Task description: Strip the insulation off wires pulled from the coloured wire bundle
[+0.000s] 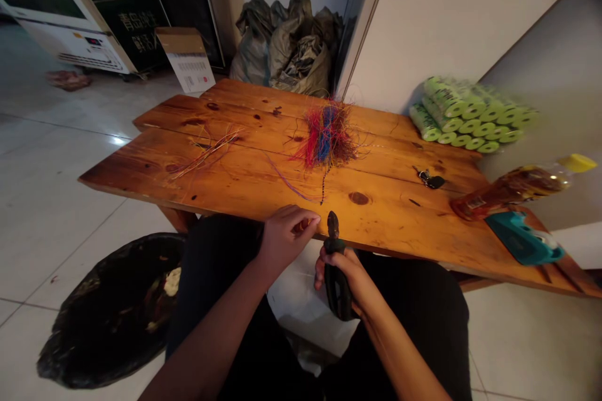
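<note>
Pliers (333, 227), black ones, sit in the right hand (350, 268), with its fingers wrapped round the handles and the tip pointing away from the person. The left hand (282, 239) has its thumb and fingers pinched together by the near edge of the desk (244, 183); I cannot tell if they hold a thin wire. Just past them lies a striped cord (323, 185), running long ways away from the person to a messy wire bunch (328, 131). The left hand is nearer its close end than the right hand, but the pliers' tip is near too. Big writing on the dark panel (138, 44) says 青岛纯生 and 鲜活. Print on the carton (192, 72) is too small.
</note>
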A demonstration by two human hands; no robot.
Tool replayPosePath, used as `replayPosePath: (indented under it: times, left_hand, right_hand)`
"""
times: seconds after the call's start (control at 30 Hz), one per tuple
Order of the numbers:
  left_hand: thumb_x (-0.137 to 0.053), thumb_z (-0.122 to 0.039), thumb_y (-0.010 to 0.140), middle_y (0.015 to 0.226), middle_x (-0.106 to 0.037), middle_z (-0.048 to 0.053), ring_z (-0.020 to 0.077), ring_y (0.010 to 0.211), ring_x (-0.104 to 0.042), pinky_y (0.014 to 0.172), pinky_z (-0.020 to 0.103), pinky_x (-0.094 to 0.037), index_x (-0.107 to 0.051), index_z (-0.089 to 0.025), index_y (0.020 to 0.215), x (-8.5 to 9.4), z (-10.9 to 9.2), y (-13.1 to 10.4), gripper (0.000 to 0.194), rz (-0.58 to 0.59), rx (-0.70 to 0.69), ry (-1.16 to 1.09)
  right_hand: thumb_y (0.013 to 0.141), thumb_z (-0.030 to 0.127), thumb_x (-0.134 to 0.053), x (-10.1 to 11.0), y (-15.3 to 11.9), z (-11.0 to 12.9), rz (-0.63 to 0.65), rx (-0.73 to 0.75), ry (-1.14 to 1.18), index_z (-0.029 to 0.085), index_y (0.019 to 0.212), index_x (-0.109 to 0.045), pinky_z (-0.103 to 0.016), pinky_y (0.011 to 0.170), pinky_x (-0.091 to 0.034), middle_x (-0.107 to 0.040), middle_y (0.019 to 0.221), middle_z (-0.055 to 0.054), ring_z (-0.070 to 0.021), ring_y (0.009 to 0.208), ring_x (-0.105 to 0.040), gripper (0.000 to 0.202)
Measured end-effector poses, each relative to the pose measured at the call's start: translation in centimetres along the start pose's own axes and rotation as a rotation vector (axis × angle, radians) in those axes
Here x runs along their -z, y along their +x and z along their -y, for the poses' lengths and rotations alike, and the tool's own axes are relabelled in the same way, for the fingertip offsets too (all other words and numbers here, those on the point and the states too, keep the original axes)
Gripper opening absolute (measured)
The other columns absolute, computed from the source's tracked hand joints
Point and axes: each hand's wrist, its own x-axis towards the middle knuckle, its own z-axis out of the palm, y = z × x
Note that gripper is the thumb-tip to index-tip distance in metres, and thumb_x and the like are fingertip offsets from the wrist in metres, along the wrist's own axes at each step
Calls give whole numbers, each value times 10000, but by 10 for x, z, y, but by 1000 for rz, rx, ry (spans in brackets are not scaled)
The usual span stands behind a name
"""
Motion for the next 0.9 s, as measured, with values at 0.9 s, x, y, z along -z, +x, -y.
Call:
replayPosePath:
  times: [0.9]
  left_hand:
    - [-568,-198,787,526,-513,-30,100,538,-460,559,240,-359,-616,-176,697,3,-8,-4,104,-17,-100,-4]
  right_hand:
    - [723,253,-535,7,-5,8,236,-30,195,125,783,-606,-368,656,-520,-502,729,-38,-158,704,-475,158]
